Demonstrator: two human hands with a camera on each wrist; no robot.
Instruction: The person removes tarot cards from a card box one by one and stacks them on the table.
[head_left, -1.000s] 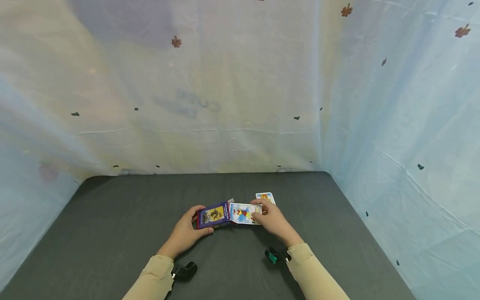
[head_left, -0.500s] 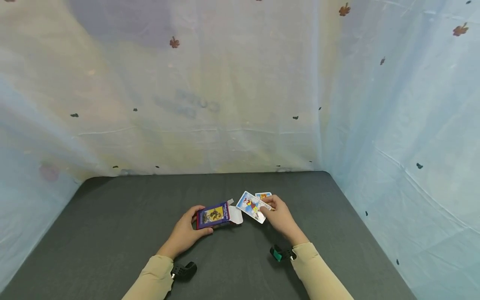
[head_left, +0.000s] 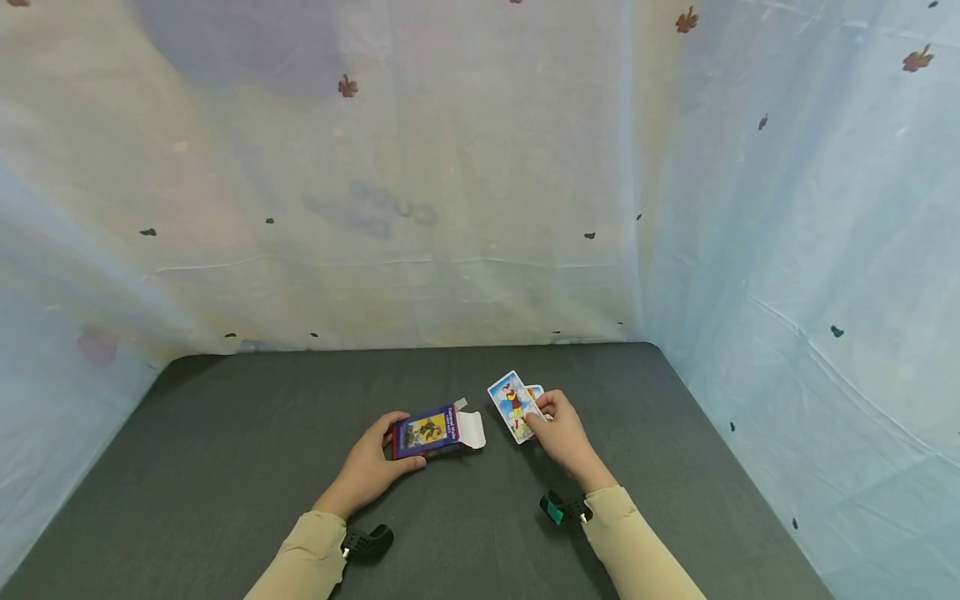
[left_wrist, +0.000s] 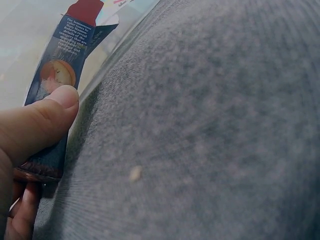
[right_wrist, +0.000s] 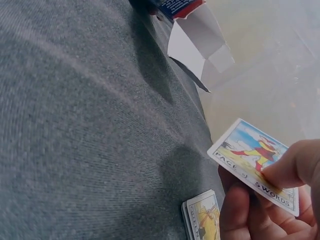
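My left hand (head_left: 372,468) grips a dark blue and purple tarot card box (head_left: 426,431), thumb along its narrow printed side (left_wrist: 57,62). The box lies on its side with its open end to the right and white flaps (right_wrist: 195,45) folded out. Between thumb and fingers my right hand (head_left: 567,439) pinches a tarot card (head_left: 515,406), lettered "Page of Swords" in the right wrist view; whether more cards lie beneath it I cannot tell. Below that hand, a small stack of tarot cards (right_wrist: 204,216) rests on the table, partly hidden by the held card in the head view.
The dark grey cloth-covered table (head_left: 262,433) runs back to a pale plastic curtain (head_left: 465,208) with leaf marks. Another curtain (head_left: 810,333) hangs along the right side. Black straps (head_left: 367,542) jut from both wrists.
The right hand has drawn the card out of the box's open end, moved it rightward and turned it upright over the stack. The left hand and box have stayed put.
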